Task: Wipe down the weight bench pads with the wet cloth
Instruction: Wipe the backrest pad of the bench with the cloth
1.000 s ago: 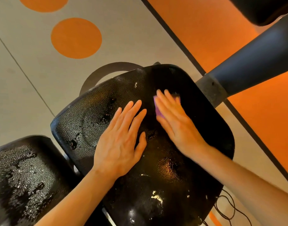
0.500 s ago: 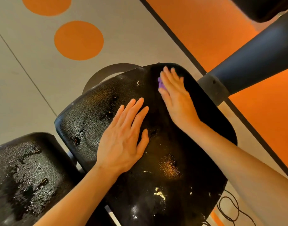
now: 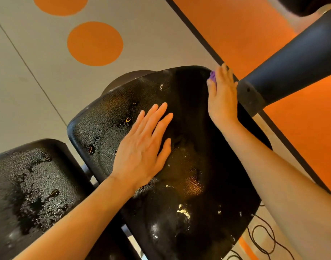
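Cloth (image 3: 212,75) under right hand (image 3: 222,96) — pad (image 3: 198,184) corner.

large black pad (image 3: 189,166): wet, glossy, tilted | purple cloth (image 3: 212,76): at its far right corner | smaller pad (image 3: 29,184): left, beaded wet
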